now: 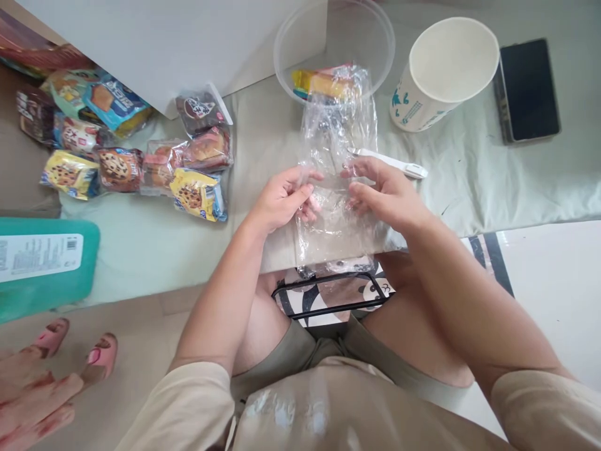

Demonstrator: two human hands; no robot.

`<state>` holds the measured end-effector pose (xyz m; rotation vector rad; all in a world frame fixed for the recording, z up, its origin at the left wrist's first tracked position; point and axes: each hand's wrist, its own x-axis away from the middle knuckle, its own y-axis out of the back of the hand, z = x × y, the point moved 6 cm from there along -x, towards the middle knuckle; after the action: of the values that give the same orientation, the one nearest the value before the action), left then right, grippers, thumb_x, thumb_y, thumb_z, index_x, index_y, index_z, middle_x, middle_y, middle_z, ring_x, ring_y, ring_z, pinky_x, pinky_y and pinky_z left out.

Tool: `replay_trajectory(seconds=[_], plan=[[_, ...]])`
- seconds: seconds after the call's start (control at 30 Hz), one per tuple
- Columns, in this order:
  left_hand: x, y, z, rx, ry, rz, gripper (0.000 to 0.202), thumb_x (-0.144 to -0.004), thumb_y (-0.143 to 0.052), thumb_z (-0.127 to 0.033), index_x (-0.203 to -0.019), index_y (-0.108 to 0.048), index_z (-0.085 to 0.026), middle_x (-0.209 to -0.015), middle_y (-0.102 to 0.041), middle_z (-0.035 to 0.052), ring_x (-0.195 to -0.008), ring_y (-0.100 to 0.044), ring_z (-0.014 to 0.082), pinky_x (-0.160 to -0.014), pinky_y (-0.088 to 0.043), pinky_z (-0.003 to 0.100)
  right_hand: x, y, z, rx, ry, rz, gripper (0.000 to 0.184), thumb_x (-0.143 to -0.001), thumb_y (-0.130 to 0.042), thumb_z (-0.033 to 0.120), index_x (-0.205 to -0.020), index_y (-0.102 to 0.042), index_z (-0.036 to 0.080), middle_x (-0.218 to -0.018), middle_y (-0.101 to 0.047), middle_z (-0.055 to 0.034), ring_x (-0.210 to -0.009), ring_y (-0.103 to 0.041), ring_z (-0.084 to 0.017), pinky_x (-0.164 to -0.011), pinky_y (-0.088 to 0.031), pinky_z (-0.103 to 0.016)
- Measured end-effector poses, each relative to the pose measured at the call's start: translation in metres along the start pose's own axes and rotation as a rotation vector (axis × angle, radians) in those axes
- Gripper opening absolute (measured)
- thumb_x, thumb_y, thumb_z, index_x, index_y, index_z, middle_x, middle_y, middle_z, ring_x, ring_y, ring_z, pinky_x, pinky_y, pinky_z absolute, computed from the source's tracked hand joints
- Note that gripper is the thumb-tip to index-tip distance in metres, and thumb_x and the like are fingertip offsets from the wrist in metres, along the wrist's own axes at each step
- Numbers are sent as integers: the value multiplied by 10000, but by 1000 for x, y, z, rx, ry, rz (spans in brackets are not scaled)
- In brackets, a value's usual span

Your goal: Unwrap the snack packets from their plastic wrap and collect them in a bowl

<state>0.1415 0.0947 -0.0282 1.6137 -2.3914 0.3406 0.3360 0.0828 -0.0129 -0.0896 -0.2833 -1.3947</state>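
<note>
A crumpled clear plastic bag (337, 233) stretches between my two hands and hangs over the table's front edge. My left hand (285, 199) grips its left side, thumb and fingers curled around the film. On the other side, my right hand (387, 193) has curled fingers on the bag's right part. The bag's far end reaches up over the rim of a clear round plastic tub (389, 62). Through the film, a yellow and red snack packet (323, 84) shows at the tub. A white cutter-like tool (399, 164) lies just beyond my right hand.
A white paper bucket (417, 103) and a black-screened phone-like device (530, 91) stand at the right. Several wrapped snacks (121, 169) lie at the left beside a large white box (188, 37). A green container (70, 263) sits at the left edge. Another person's pink sandals (101, 354) show below.
</note>
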Motion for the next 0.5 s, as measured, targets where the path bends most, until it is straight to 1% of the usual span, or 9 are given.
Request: replay_trajectory(seconds=[0.03, 0.07, 0.13, 0.2, 0.27, 0.33, 0.4, 0.47, 0.5], plan=[[1, 1, 0, 7, 0, 10, 275, -866, -749, -307, -1125, -738, -216, -599, -687, -18, -463, -664, 145, -445, -497, 226, -2, -1, 1, 16, 19, -2, 241, -791, -717, 242, -1031, -703, 243, -1030, -753, -23, -571, -650, -105, -500, -538, -269], [2, 2, -1, 16, -4, 7, 274, -858, -755, -310, -1114, -739, -214, -602, -687, -18, -470, -667, 144, -451, -501, 226, -3, -2, 3, 31, 40, -9, 185, -802, -700, 232, -986, -720, 241, -975, -748, -20, -561, -636, -104, -506, -535, -272], [4, 6, -2, 45, -11, -23, 255, -853, -759, -316, -1083, -738, -207, -634, -701, -12, -515, -692, 142, -488, -529, 224, -3, -1, 6, 48, 99, -55, 62, -830, -677, 238, -857, -733, 242, -899, -732, -18, -540, -602, -99, -513, -529, -282], [5, 10, -4, 85, -12, -53, 209, -855, -754, -312, -1027, -738, -196, -677, -721, -2, -571, -720, 145, -539, -567, 231, -2, 2, 10, 51, 191, -135, 104, -849, -678, 267, -757, -721, 246, -965, -737, -29, -558, -588, -97, -526, -536, -297], [6, 12, -6, 126, -14, -66, 153, -858, -747, -294, -968, -740, -188, -714, -737, 7, -613, -740, 154, -579, -595, 246, 2, 5, 13, 58, 281, -187, 154, -862, -683, 286, -716, -718, 252, -1050, -733, -36, -614, -605, -110, -565, -558, -320], [6, 13, -8, 158, -17, -68, 103, -861, -744, -272, -917, -743, -186, -728, -745, 10, -629, -748, 159, -596, -608, 256, 4, 6, 13, 74, 323, -207, 183, -879, -671, 292, -705, -718, 254, -1076, -719, -46, -679, -633, -132, -607, -575, -340], [6, 13, -8, 186, -17, -68, 85, -860, -753, -267, -859, -743, -183, -732, -749, 8, -633, -750, 154, -613, -618, 256, 5, 8, 11, 98, 317, -204, 183, -894, -656, 314, -732, -720, 256, -1108, -705, -53, -747, -660, -154, -655, -592, -360], [5, 12, -8, 203, -13, -58, 123, -845, -779, -274, -791, -739, -172, -744, -759, 15, -653, -756, 149, -641, -627, 249, 4, 9, 11, 126, 311, -165, 94, -870, -686, 356, -869, -742, 280, -1175, -696, -52, -871, -692, -192, -762, -617, -394], [4, 12, -7, 204, -8, -53, 140, -830, -796, -277, -765, -739, -167, -756, -767, 22, -671, -761, 149, -656, -630, 244, 4, 10, 12, 139, 321, -131, 156, -840, -717, 386, -967, -743, 299, -1225, -690, -52, -969, -700, -220, -840, -619, -418]])
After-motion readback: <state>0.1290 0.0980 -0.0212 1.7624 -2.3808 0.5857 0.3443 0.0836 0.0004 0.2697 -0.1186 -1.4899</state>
